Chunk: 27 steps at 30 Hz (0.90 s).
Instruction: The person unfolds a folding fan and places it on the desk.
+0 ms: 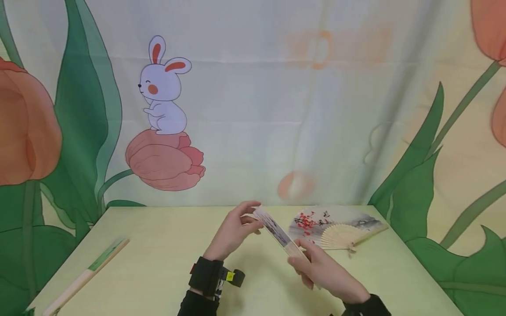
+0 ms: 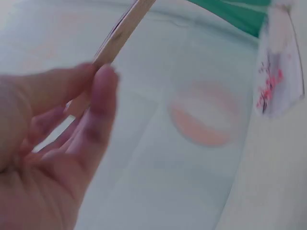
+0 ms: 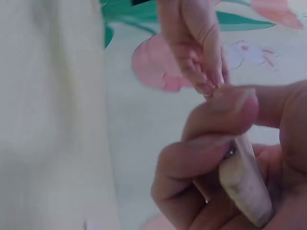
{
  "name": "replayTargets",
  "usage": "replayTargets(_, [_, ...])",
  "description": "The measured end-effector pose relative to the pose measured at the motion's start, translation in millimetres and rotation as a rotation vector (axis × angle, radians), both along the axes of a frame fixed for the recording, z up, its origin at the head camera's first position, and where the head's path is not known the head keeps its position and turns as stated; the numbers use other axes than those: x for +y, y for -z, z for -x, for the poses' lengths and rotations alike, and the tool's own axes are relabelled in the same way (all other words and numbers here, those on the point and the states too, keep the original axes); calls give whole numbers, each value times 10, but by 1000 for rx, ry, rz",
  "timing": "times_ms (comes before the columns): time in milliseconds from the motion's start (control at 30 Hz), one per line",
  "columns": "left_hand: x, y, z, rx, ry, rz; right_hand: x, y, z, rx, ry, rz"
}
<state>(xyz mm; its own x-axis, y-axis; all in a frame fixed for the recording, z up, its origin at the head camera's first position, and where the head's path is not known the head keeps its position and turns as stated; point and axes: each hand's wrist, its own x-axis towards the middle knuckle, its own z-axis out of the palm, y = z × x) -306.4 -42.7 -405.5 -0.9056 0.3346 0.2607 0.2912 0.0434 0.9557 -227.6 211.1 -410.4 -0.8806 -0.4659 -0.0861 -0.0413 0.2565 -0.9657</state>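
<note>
Folded fan (image 1: 276,232) is seen from the head view held above the tabletop (image 1: 166,259) between both hands, its far end pinched by the left hand (image 1: 233,232) and its pivot end enclosed by the right hand (image 1: 324,272), with an opened fan (image 1: 336,228) lying just beyond the right grip and another closed fan (image 1: 87,274) well off to the left. In the left wrist view the wooden guard (image 2: 120,36) is pinched between thumb and fingertips (image 2: 103,86), and in the right wrist view the fan's butt (image 3: 244,182) is wrapped by curled fingers (image 3: 211,143). The spreading of the fan is judged to be just starting, so the next move would call for the guard to be drawn sideways while the pivot is kept clamped.

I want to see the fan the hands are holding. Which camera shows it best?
The head view: the folded fan shows whole, the left hand pinching its top and the right hand gripping its base. The left wrist view shows only a blurred wooden edge; the right wrist view only its base end.
</note>
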Motion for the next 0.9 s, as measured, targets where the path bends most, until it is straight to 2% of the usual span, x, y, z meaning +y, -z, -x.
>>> replayTargets(100, [-4, -4, 9, -67, -79, -204, -191, -59, 63, 29, 14, 55])
replayTargets(167, [15, 13, 15, -111, -128, -306, -321, -80, 106, 42, 32, 90])
replayTargets(233, [34, 27, 9, -142, -175, -361, -447, -94, 146, 50, 59, 112])
replayTargets(300, [51, 33, -10, -156, -206, -381, -554, -110, 178, 53, 96, 129])
replayTargets(433, [114, 16, -35, -131, -239, -360, -693, -168, 241, 41, 179, 173])
replayTargets(567, [174, -34, -76, -56, -250, -248, -768, -242, 326, 45, 230, 250])
replayTargets(700, [160, -127, -154, 20, -259, -145, -842, -333, 413, 99, 242, 272])
replayTargets(900, [66, -258, -236, 73, -286, -103, -910, -450, 445, 152, 215, 271])
